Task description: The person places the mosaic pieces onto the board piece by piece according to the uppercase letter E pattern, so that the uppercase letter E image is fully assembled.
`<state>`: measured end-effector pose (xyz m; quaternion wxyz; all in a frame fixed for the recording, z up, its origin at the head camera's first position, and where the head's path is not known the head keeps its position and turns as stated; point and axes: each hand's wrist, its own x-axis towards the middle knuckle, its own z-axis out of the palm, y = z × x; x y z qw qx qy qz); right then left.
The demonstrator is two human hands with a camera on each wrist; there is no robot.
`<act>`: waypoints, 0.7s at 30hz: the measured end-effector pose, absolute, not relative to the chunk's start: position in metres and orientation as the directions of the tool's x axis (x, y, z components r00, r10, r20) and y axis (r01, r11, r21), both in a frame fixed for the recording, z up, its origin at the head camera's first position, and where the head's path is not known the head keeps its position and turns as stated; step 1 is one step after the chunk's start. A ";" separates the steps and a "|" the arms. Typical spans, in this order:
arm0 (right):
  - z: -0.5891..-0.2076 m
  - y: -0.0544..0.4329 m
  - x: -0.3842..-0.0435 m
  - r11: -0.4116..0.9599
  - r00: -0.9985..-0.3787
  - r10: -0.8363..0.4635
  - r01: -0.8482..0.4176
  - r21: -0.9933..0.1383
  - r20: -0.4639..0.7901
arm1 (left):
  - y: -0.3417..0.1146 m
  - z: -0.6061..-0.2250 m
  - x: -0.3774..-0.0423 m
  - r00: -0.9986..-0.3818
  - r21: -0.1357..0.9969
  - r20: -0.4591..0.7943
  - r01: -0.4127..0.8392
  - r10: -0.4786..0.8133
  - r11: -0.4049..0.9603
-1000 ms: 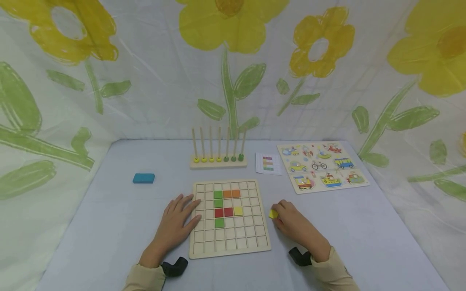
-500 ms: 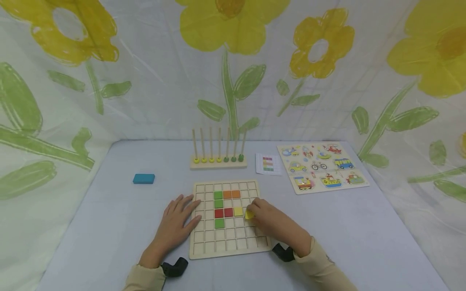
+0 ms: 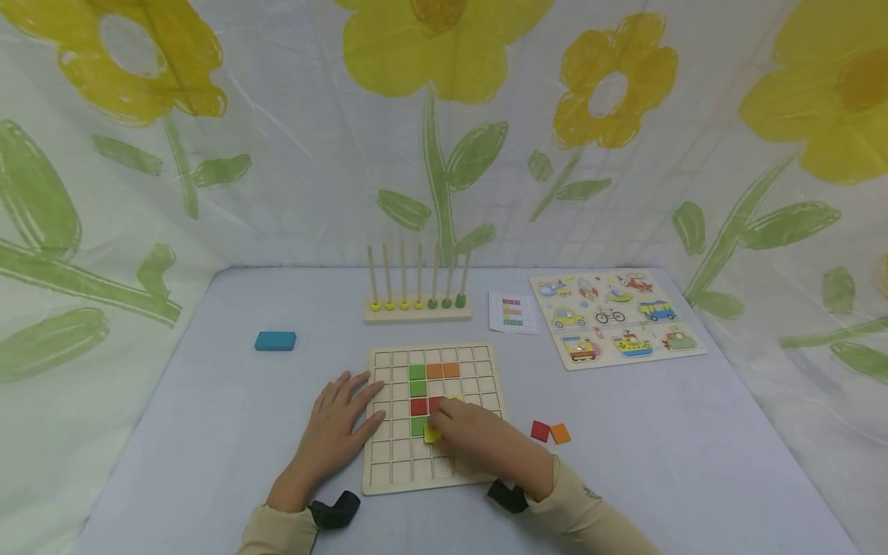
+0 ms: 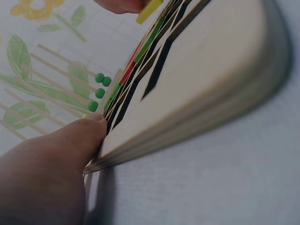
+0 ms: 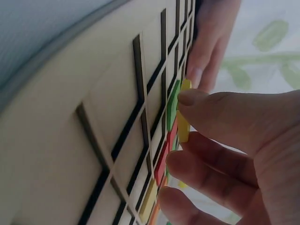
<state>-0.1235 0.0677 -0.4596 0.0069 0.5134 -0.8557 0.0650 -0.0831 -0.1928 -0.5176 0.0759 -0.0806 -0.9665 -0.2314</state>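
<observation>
My right hand (image 3: pixel 475 435) pinches a yellow square tile (image 5: pixel 183 123) between thumb and fingers, just over the wooden grid board (image 3: pixel 388 472). In the head view this tile shows beside a green tile (image 3: pixel 418 426) in the board. My left hand (image 3: pixel 338 424) rests with spread, straight fingers on the board's left edge; the left wrist view shows its thumb (image 4: pixel 77 140) on the rim. Seated in the board are further green tiles, red tiles (image 3: pixel 418 406), orange tiles (image 3: pixel 442 371) and a yellow tile (image 5: pixel 148 200), partly hidden by my right hand in the head view.
Right of the board lie a loose red tile (image 3: pixel 540 431) and an orange tile (image 3: pixel 560 433). Behind it stand a peg rack (image 3: pixel 416 314) with beads, a pattern card (image 3: pixel 513 313) and a vehicle puzzle board (image 3: pixel 617 320). A blue block (image 3: pixel 275 341) lies at left.
My right hand has carried the yellow tile leftward from beside the board to over its middle, uncovering the loose red and orange tiles. The left hand has stayed in place.
</observation>
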 end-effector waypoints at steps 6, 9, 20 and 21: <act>-0.464 0.059 -0.119 0.412 -0.417 -0.906 -0.908 -0.077 0.074 | -0.193 -0.518 -0.083 -0.977 0.435 0.176 0.186 0.119 0.881; -0.464 0.056 -0.116 0.396 -0.401 -0.914 -0.915 -0.073 0.069 | -0.193 -0.518 -0.084 -0.978 0.437 0.172 0.184 0.118 0.880; -0.466 0.054 -0.114 0.369 -0.371 -0.923 -0.929 -0.037 0.104 | -0.192 -0.514 -0.082 -0.979 0.444 0.167 0.181 0.117 0.878; -0.466 0.054 -0.114 0.366 -0.368 -0.924 -0.930 -0.036 0.107 | -0.192 -0.514 -0.082 -0.979 0.445 0.167 0.182 0.118 0.877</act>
